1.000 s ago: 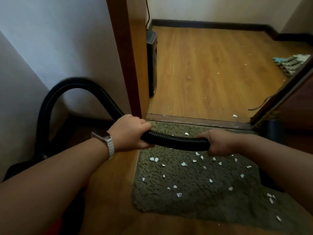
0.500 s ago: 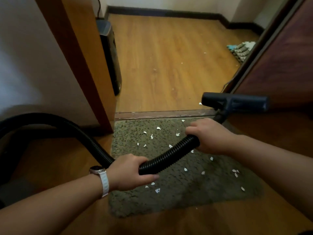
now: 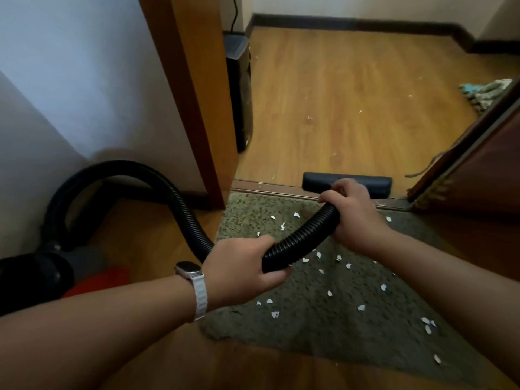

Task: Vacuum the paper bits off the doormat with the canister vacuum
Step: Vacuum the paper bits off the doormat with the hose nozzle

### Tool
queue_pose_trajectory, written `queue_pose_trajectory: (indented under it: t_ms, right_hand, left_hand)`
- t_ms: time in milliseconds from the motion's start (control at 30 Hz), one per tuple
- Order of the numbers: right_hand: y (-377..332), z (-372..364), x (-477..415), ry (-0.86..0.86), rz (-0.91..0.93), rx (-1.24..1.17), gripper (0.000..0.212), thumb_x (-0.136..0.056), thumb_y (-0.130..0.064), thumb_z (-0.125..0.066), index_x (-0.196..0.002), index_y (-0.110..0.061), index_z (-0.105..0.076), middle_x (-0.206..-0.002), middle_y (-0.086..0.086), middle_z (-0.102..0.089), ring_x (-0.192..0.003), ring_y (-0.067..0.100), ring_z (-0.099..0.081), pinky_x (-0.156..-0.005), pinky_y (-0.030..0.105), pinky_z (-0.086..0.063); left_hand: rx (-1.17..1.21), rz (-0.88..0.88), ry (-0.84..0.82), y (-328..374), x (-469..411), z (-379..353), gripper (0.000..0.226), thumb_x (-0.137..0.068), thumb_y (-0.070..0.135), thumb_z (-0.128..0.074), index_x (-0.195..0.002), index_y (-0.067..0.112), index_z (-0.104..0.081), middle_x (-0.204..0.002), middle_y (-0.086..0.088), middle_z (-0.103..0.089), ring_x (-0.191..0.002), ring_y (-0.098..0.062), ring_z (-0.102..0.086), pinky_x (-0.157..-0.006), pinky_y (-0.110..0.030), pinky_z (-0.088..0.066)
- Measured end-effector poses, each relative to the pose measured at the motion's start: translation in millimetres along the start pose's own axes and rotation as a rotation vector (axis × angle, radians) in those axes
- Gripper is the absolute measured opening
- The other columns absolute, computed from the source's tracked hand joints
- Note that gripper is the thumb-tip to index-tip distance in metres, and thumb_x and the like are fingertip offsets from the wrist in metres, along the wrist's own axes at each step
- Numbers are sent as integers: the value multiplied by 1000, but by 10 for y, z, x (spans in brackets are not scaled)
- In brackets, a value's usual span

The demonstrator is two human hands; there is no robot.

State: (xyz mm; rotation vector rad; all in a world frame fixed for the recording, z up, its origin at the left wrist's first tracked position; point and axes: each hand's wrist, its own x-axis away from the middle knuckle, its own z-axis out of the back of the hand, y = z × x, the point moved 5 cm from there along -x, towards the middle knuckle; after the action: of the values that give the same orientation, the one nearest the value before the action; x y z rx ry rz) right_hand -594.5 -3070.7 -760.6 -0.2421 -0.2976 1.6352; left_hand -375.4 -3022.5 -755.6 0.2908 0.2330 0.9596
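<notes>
Head view | left hand (image 3: 242,273) curls around the ribbed hose (image 3: 304,237), right hand (image 3: 351,215) grips its far end | paper bits (image 3: 329,293) lie scattered on the doormat (image 3: 309,319) below | floor nozzle (image 3: 374,182) is by the threshold (image 3: 267,188) beyond | hose is likely light and bendy; best held near the nozzle.

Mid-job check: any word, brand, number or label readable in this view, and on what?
None can be read.
Canister: no brand or label legible; dim, partly out of frame.
Watch: face shows nothing readable.
Black unit by the door frame: no marking legible.
Hose and floor head: plain.
</notes>
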Motion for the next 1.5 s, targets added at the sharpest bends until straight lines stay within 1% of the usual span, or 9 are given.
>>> queue_pose_trajectory:
  t_ms: [100,200,300,533,800,967,1067,1367,1500]
  right_hand:
    - [94,26,2,-31,-333,-415,44,-89,-7,-65,-128,-24,-54,-128,7,-41,-106,26,-48,-87,31,-47]
    - [188,-50,23,-53,-695,-1238,27,-99,0,-42,-124,-9,-51,-101,15,-61,-79,24,-63,-61,32,-57]
    - [134,-117,79,-178,-787,-1485,22,-97,-16,-51,-115,-6,-57,-92,13,-57,-77,24,-61,-56,33,-59]
    - [211,-139,306,-112,-929,-1299,29,-91,-12,-62,-115,-2,-51,-96,18,-53,-66,27,-60,-59,38,-58]
    - [355,6,568,-206,-927,-983,37,-87,-2,-60,-122,6,-52,-80,15,-58,-50,20,-58,-45,27,-52]
    - [361,233,588,-167,-771,-691,28,-81,0,-63,-108,3,-57,-80,17,-60,-58,25,-60,-53,32,-53]
    - [380,312,571,-141,-658,-635,29,-83,-2,-64,-110,-6,-57,-83,16,-60,-62,27,-61,-59,38,-55]
    - [482,438,640,-217,-428,-307,38,-81,-12,-72,-114,-20,-56,-91,9,-66,-69,24,-69,-61,37,-60]
    - [464,469,741,-285,-292,-128,39,-79,-19,-74,-114,-22,-58,-88,0,-65,-67,13,-65,-58,27,-54]
  left_hand:
    - [-1,-7,70,103,-28,90,45,-80,72,-37,-83,30,-52,-62,12,-53,-56,-6,-55,-52,-26,-46]
    - [-77,-45,76,126,-45,88,49,-80,73,-33,-86,29,-54,-64,12,-55,-57,-7,-56,-52,-28,-47]
    - [-104,-112,104,269,-157,52,45,-82,71,-35,-83,28,-51,-64,10,-55,-55,-11,-57,-50,-29,-46]
    - [-113,-388,191,586,-128,-174,34,-80,55,-52,-74,22,-53,-56,7,-56,-42,-16,-54,-37,-25,-41]
    - [-88,-519,42,840,284,-310,30,-74,52,-55,-81,23,-52,-63,7,-60,-49,-16,-59,-42,-23,-38]
    - [122,-382,-213,797,176,-254,54,-87,56,-63,-127,24,-47,-108,3,-68,-94,-21,-64,-76,-34,-49]
    - [234,-309,-280,722,-14,-171,63,-86,60,-64,-136,26,-45,-110,7,-65,-93,-14,-62,-81,-30,-52]
    - [67,-15,426,-14,-889,667,49,-91,49,-60,-125,15,-53,-117,0,-51,-106,-16,-48,-94,-39,-48]
    - [220,276,218,-353,-1041,668,76,-86,61,-62,-144,17,-39,-142,-5,-46,-127,-24,-47,-101,-46,-45]
